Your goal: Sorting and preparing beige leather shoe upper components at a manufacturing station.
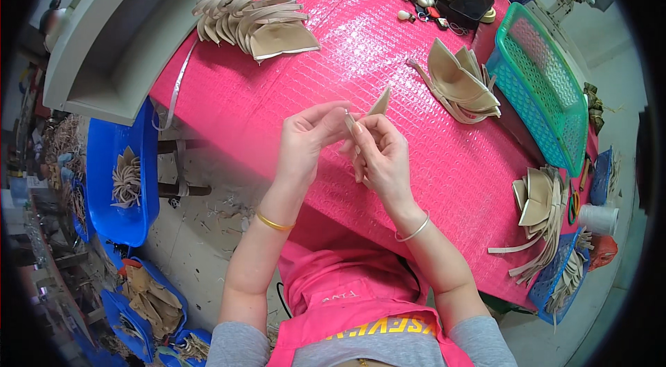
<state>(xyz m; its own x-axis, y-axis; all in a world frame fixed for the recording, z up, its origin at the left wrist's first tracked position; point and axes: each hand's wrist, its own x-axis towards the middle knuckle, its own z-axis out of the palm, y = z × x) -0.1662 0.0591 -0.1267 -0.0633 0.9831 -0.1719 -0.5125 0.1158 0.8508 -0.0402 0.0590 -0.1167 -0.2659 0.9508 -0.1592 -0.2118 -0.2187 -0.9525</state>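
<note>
Both hands meet above the pink-covered table (277,96), close to its near edge. My right hand (385,159) is closed on a small beige leather-like piece, whose pointed tip (381,100) sticks up past the fingers. Thumb and fingers of my left hand (312,134) pinch together at the pale edge of the same piece; most of it is hidden by the hands. Similar cupped beige pieces with thin straps lie in an overlapping row (253,23) at the far left. Another stack (461,82) rests to the right of my hands.
A green plastic basket (541,82) stands at the right. More strapped beige pieces (538,204) lie at the table's right edge, by a white thread spool (598,219). Blue bins (104,180) with pieces stand at the left, below a grey shelf (104,34). A dark phone (472,5) lies at the back.
</note>
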